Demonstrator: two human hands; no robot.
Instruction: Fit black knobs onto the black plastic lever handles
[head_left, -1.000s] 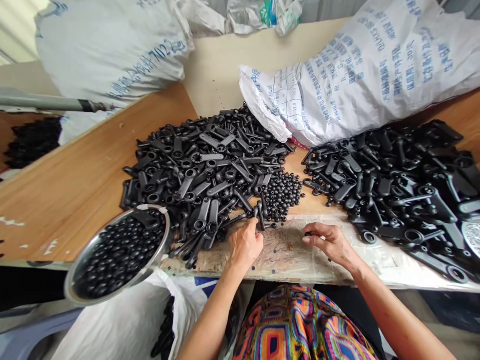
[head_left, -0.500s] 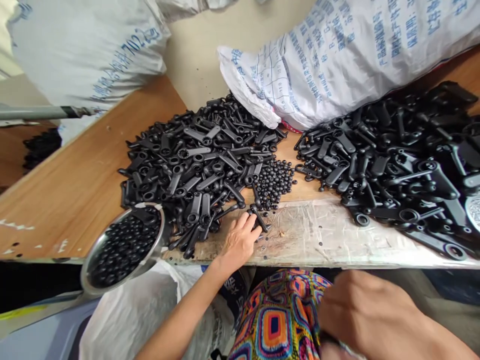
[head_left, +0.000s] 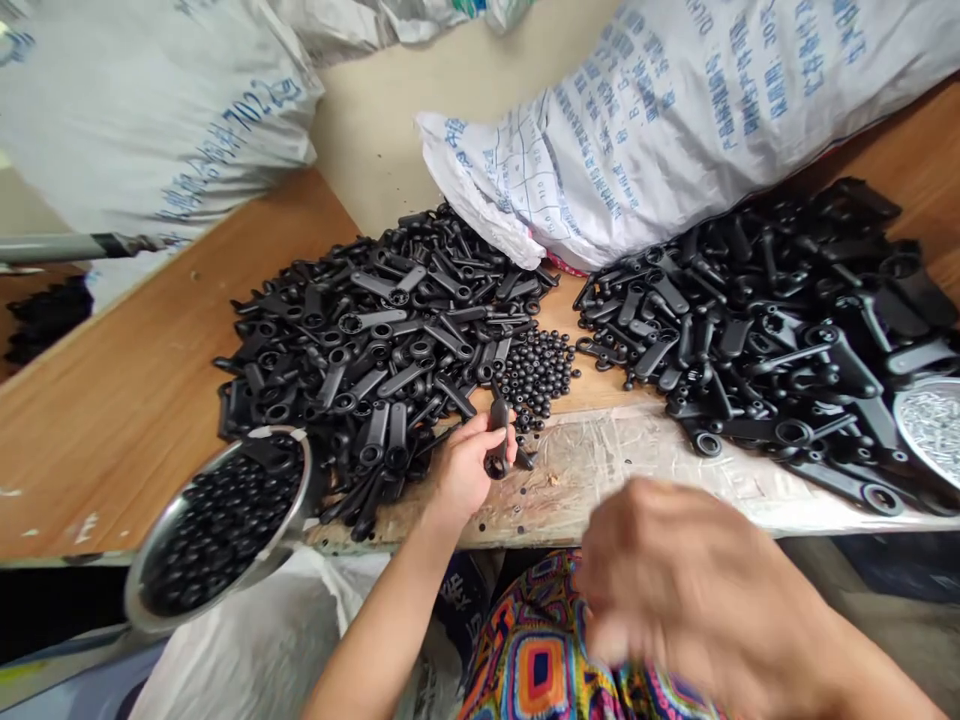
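Observation:
Pinched between thumb and fingers, a black plastic crank handle with a round ringed end stands on end in my left hand, over the table's front edge. Just behind it is a heap of small black balls. A large pile of similar crank handles rises to the left of the balls. My right hand is raised above my patterned lap, smeared by motion. Its fingers are too blurred to read, and whether it holds anything does not show.
A metal bowl of black balls sits at the left front edge. More handles are piled on the right, beside a bowl of small silvery pieces. Printed white sacks lie behind, and an open white bag hangs below.
My left hand has picked up a crank handle from the table edge and turned it upright. My right hand has moved up and left, over the lap. The view has shifted slightly.

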